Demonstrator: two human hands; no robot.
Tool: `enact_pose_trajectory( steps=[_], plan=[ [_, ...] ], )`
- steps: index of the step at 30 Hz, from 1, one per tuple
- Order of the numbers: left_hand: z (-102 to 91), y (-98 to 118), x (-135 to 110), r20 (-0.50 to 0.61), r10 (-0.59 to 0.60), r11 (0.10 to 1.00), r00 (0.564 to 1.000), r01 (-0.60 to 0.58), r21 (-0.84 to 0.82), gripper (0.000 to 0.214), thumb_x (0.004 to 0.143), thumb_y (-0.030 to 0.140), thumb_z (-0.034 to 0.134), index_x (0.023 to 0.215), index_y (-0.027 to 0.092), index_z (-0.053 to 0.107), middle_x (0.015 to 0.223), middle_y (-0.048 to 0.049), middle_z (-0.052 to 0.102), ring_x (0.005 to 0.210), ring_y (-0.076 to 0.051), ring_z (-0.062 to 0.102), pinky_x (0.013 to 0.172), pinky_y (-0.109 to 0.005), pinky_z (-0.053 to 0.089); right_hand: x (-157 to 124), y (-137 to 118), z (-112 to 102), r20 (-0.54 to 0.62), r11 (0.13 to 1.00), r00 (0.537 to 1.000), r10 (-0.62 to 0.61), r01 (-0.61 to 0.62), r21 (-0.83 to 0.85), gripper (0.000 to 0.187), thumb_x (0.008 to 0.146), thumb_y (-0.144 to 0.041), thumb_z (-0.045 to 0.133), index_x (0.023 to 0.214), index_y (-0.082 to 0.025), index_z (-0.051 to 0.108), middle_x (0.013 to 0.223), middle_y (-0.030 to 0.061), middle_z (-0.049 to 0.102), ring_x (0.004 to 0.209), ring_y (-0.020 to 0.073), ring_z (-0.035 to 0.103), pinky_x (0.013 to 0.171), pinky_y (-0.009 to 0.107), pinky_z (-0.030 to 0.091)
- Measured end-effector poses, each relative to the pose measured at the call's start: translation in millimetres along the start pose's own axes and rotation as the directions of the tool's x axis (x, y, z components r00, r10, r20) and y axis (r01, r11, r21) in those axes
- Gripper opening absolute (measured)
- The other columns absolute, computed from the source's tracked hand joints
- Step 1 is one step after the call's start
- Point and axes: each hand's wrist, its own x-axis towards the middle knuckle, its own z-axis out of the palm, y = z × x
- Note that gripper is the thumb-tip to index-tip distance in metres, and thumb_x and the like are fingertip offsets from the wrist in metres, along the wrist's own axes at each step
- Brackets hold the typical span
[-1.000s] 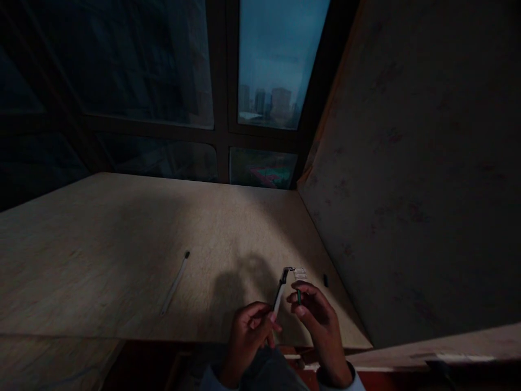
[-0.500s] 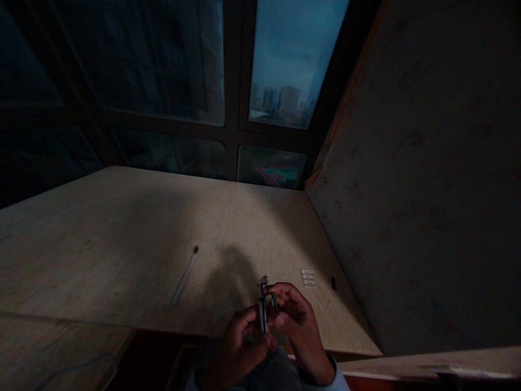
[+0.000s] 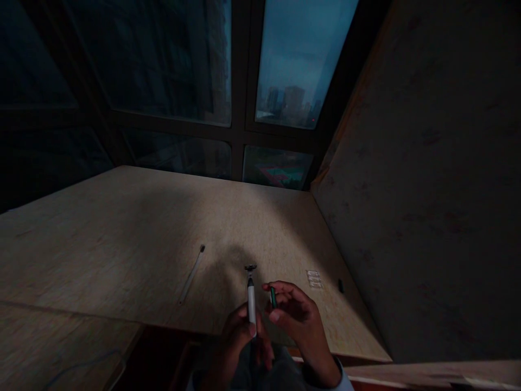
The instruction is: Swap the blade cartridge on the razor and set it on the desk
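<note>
My left hand [image 3: 238, 331] is closed around the lower part of a razor [image 3: 251, 307] with a white handle. The razor stands nearly upright, its small dark T-shaped head at the top, over the table's front part. To the right, my right hand [image 3: 297, 312] pinches a small green bar-shaped piece [image 3: 273, 297] between thumb and fingers. A short gap separates that piece from the razor handle. Whether the green piece is a blade cartridge or a cover is too small to tell.
A white toothbrush [image 3: 192, 276] lies on the pale table [image 3: 134, 244] to the left. Right of my hands are a clear plastic tray [image 3: 315, 279] with small compartments and a small dark bar [image 3: 341, 285]. A wall [image 3: 427, 217] borders the right side, windows [image 3: 301, 70] the back.
The razor has moved left, away from the green piece, and turned so that its white handle and head face me. The right hand keeps its pinch on the green piece. The view shifted slightly.
</note>
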Motion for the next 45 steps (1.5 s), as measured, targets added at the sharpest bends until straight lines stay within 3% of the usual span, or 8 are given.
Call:
enact_pose_trajectory(
  steps=[6, 11, 15, 19, 22, 30, 36, 45],
  plan=[
    [2.8, 10, -5, 0.019, 0.016, 0.993, 1.000, -0.014, -0.120, 0.031, 0.084, 0.043, 0.059, 0.101, 0.017, 0.057, 0.058, -0.0033, 0.072, 0.042, -0.016, 0.062, 0.040, -0.020, 0.040, 1, -12, -7, 0.000, 0.942, 0.990, -0.143, 0.136, -0.308, 0.037, 0.072, -0.030, 0.083, 0.108, -0.027, 0.076, 0.095, 0.0058, 0.078, 0.079, 0.0196, 0.070, 0.078, 0.033, 0.057],
    [6.9, 19, 3, -0.110, 0.025, 0.994, 0.994, -0.036, -0.101, 0.034, 0.075, 0.045, 0.069, 0.067, 0.018, 0.049, 0.057, -0.0007, 0.061, 0.045, -0.013, 0.058, 0.047, -0.022, 0.041, 3, -20, -8, 0.072, 0.865, 0.962, -0.264, 0.269, -0.423, 0.039, 0.075, -0.030, 0.082, 0.114, -0.030, 0.075, 0.112, 0.0074, 0.075, 0.086, 0.0214, 0.071, 0.081, 0.035, 0.059],
    [9.4, 25, 12, -0.255, 0.007, 0.995, 0.967, -0.032, -0.094, 0.043, 0.062, 0.048, 0.079, 0.065, 0.019, 0.048, 0.053, 0.0070, 0.041, 0.043, -0.005, 0.037, 0.045, -0.019, 0.031, 5, -20, -7, 0.116, 0.827, 0.943, -0.312, 0.329, -0.456, 0.043, 0.075, -0.031, 0.083, 0.117, -0.032, 0.073, 0.108, 0.0066, 0.077, 0.086, 0.0216, 0.072, 0.081, 0.035, 0.060],
    [13.3, 29, 17, -0.356, -0.045, 0.995, 0.934, 0.073, 0.066, 0.049, 0.065, 0.061, 0.075, 0.074, 0.019, 0.053, 0.047, 0.0116, 0.029, 0.039, -0.004, 0.021, 0.040, -0.019, 0.018, 6, -17, -5, 0.162, 0.799, 0.929, -0.332, 0.368, -0.475, 0.045, 0.076, -0.030, 0.082, 0.120, -0.034, 0.072, 0.113, 0.0061, 0.076, 0.096, 0.0237, 0.072, 0.087, 0.038, 0.059],
    [15.7, 31, 17, -0.393, -0.031, 0.976, 0.919, 0.113, 0.186, 0.052, 0.067, 0.066, 0.074, 0.076, 0.017, 0.055, 0.045, 0.0117, 0.030, 0.039, -0.003, 0.021, 0.041, -0.020, 0.015, 6, -15, -4, 0.191, 0.789, 0.925, -0.329, 0.380, -0.483, 0.042, 0.078, -0.031, 0.081, 0.119, -0.034, 0.072, 0.118, 0.0066, 0.074, 0.108, 0.0261, 0.069, 0.094, 0.042, 0.057],
    [13.5, 28, 12, -0.398, -0.111, 0.987, 0.911, 0.149, 0.067, 0.050, 0.063, 0.059, 0.080, 0.069, 0.016, 0.056, 0.043, 0.0114, 0.030, 0.040, -0.003, 0.021, 0.042, -0.021, 0.013, 6, -11, -1, 0.213, 0.817, 0.938, -0.274, 0.344, -0.463, 0.045, 0.075, -0.031, 0.083, 0.118, -0.034, 0.073, 0.118, 0.0072, 0.073, 0.108, 0.0264, 0.068, 0.095, 0.041, 0.056],
    [17.5, 24, 8, -0.262, -0.200, 0.974, 0.944, 0.163, -0.158, 0.047, 0.065, 0.055, 0.081, 0.074, 0.017, 0.056, 0.043, 0.0125, 0.024, 0.041, -0.003, 0.018, 0.041, -0.020, 0.015, 1, 6, -4, 0.197, 0.931, 0.962, -0.189, 0.239, -0.275, 0.057, 0.071, -0.040, 0.085, 0.125, -0.032, 0.068, 0.119, 0.0089, 0.073, 0.103, 0.0261, 0.069, 0.090, 0.040, 0.057],
    [16.4, 5, 11, -0.189, -0.241, 0.952, 0.952, 0.194, -0.238, 0.055, 0.063, 0.064, 0.079, 0.069, 0.019, 0.048, 0.043, 0.0134, 0.024, 0.036, -0.001, 0.014, 0.039, -0.018, 0.011, -3, 11, -8, 0.100, 0.988, 0.990, -0.098, 0.109, -0.112, 0.042, 0.071, -0.043, 0.084, 0.109, -0.029, 0.076, 0.111, 0.0083, 0.076, 0.104, 0.0268, 0.069, 0.092, 0.038, 0.054]
  ],
)
